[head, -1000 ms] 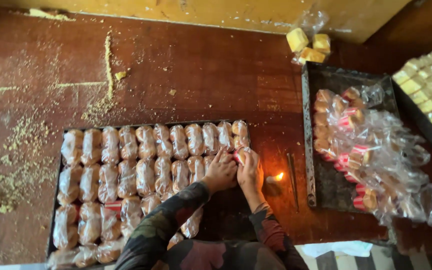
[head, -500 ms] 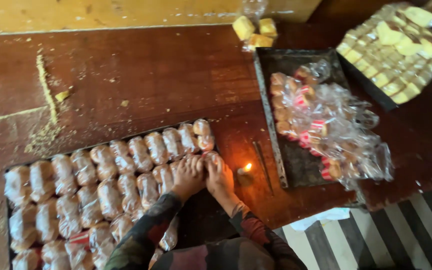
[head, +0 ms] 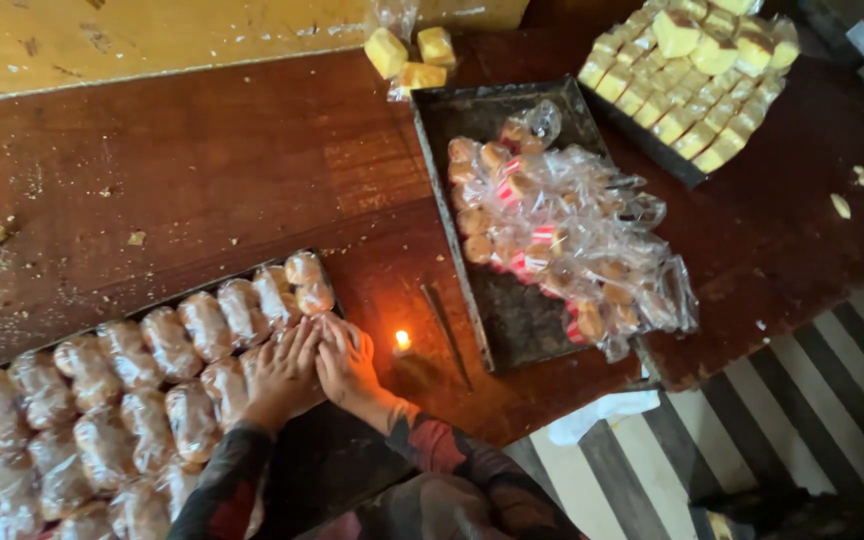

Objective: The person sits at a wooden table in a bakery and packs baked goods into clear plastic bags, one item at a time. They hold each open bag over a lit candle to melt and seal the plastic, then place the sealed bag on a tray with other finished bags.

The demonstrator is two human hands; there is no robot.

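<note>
Both hands, left hand (head: 280, 378) and right hand (head: 347, 362), lie flat, fingers together, on wrapped buns (head: 152, 380) filling a dark tray (head: 327, 465). Second tray (head: 522, 320) holds loose bagged pastries (head: 572, 240); a candle (head: 403, 342) burns on the tabletop (head: 222, 170).

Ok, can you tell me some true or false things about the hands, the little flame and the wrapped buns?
1. Both hands rest side by side on the wrapped buns in the near tray. True: the left hand and right hand touch each other at the tray's right end.
2. The small flame burns to the left of the hands. False: it burns just right of the right hand.
3. The dark tray beyond the flame holds a heap of wrapped buns in clear bags. True.
4. The yellow cake blocks lie on the striped cloth. False: they sit on a tray at the table's far right.
</note>
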